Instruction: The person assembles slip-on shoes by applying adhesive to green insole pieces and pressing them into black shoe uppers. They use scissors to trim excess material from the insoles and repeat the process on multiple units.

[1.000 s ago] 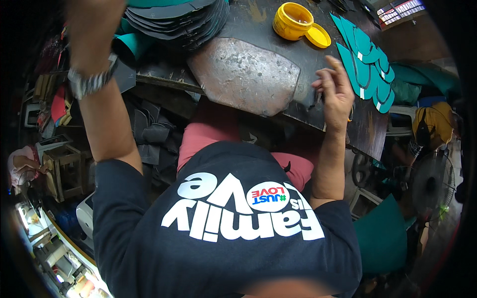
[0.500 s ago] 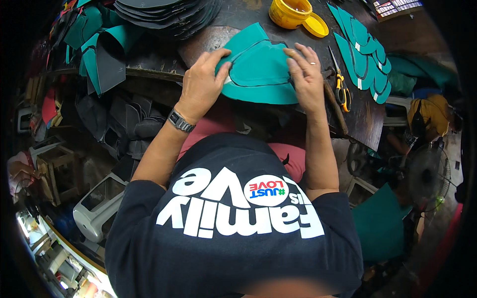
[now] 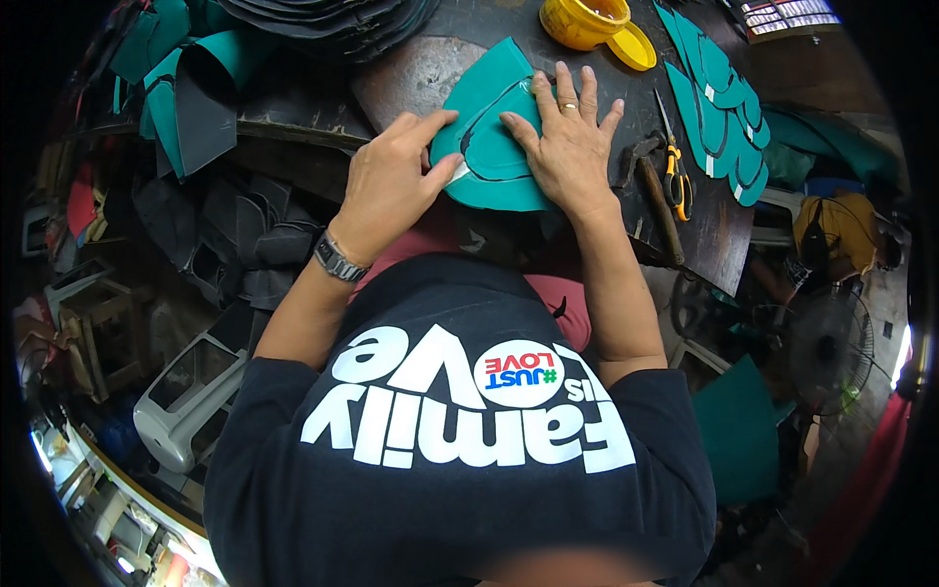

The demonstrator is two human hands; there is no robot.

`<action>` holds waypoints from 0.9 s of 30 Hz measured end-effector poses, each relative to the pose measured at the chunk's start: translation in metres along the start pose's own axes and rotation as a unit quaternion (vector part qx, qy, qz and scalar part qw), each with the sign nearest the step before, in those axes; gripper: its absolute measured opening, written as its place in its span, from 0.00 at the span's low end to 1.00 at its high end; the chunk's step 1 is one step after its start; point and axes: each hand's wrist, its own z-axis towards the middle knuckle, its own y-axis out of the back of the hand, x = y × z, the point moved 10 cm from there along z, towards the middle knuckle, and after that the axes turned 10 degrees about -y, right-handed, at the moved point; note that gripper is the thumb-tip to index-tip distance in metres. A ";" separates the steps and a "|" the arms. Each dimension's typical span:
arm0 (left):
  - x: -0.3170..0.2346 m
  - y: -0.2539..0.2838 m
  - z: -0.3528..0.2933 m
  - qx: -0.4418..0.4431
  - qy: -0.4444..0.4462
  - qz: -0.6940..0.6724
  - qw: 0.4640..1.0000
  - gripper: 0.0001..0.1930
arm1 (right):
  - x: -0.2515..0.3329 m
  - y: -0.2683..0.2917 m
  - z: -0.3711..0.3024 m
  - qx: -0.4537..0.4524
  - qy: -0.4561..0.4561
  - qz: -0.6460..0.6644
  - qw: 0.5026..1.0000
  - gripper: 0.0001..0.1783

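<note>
A teal-green flat cut piece [image 3: 494, 147] with dark curved seams and a small white tag lies over the near edge of the dark table. It looks like sheet material sewn or glued in layers. My left hand [image 3: 396, 176] grips its left edge, thumb on top beside the white tag and the other fingers partly hidden. Flat across the right part of the piece rests my right hand [image 3: 574, 147], its fingers spread and pressing on the surface. That hand covers the piece's right side.
Yellow-handled scissors [image 3: 673, 181] and a hammer [image 3: 658, 201] lie right of my hands. Beyond are an open yellow tub [image 3: 577, 27], its lid [image 3: 632, 47] and several finished-looking green pieces [image 3: 719, 127]. Dark stacked sheets [image 3: 333, 24] stand far left; a fan [image 3: 829, 338] is at right.
My right hand has moved left from the piece's right edge onto its top and spread its fingers. The left hand still holds the left edge, and the piece has turned slightly.
</note>
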 end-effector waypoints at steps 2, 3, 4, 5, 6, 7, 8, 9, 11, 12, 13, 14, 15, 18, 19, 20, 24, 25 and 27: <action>0.002 0.000 -0.002 0.009 0.009 -0.027 1.000 0.20 | -0.002 -0.001 0.001 0.009 0.007 -0.014 1.000 0.44; 0.005 0.000 -0.003 0.011 0.017 -0.038 0.999 0.21 | -0.001 0.001 0.001 0.005 0.016 -0.014 1.000 0.45; 0.004 0.000 -0.002 0.009 0.008 -0.043 0.999 0.21 | -0.002 -0.002 0.002 0.019 0.019 -0.015 1.000 0.44; 0.005 -0.001 -0.002 0.010 0.005 -0.046 0.999 0.21 | -0.003 -0.002 0.003 0.023 0.027 -0.008 0.999 0.43; 0.006 -0.001 -0.001 0.011 0.004 -0.050 0.999 0.21 | -0.003 -0.002 0.004 0.027 0.035 -0.002 0.999 0.42; 0.008 -0.002 0.000 0.010 0.007 -0.060 0.998 0.21 | -0.004 -0.003 0.004 0.034 0.043 0.013 0.998 0.41; 0.009 -0.003 0.000 0.010 0.011 -0.070 0.997 0.21 | -0.004 -0.003 0.003 0.042 0.051 0.028 0.997 0.41; 0.011 -0.003 0.000 0.009 0.017 -0.079 0.997 0.20 | -0.004 -0.005 0.003 0.051 0.057 0.038 0.996 0.40; 0.014 -0.003 0.001 0.013 0.030 -0.076 0.997 0.18 | -0.003 -0.007 -0.001 0.068 0.064 0.060 0.994 0.39; 0.016 -0.003 0.001 0.015 0.037 -0.074 0.996 0.17 | -0.003 -0.010 -0.003 0.081 0.063 0.066 0.993 0.38; 0.015 -0.002 0.002 0.011 0.033 -0.072 0.997 0.17 | 0.000 -0.008 -0.006 0.076 0.071 0.072 0.992 0.38; 0.015 -0.002 0.004 0.008 0.028 -0.070 0.997 0.17 | 0.003 -0.008 -0.009 0.074 0.076 0.074 0.992 0.39; 0.015 -0.001 0.005 0.007 0.024 -0.071 0.997 0.17 | 0.006 -0.008 -0.012 0.077 0.079 0.073 0.991 0.39; 0.021 -0.003 0.006 0.012 0.044 -0.092 0.995 0.16 | 0.012 -0.003 -0.018 0.075 0.093 0.093 0.988 0.37; 0.021 -0.003 0.007 0.013 0.039 -0.091 0.995 0.16 | 0.015 -0.003 -0.021 0.078 0.100 0.089 0.988 0.37; 0.022 -0.003 0.007 0.015 0.036 -0.089 0.995 0.17 | 0.019 -0.001 -0.023 0.077 0.110 0.085 0.987 0.36; 0.024 -0.002 0.010 0.013 0.019 -0.078 0.997 0.16 | 0.026 0.003 -0.027 0.076 0.133 0.069 0.986 0.35; 0.025 -0.002 0.010 0.017 0.024 -0.076 0.997 0.16 | 0.029 0.005 -0.028 0.073 0.142 0.075 0.984 0.35; 0.028 -0.003 0.012 0.021 0.032 -0.074 0.997 0.16 | 0.033 0.006 -0.029 0.077 0.152 0.073 0.983 0.34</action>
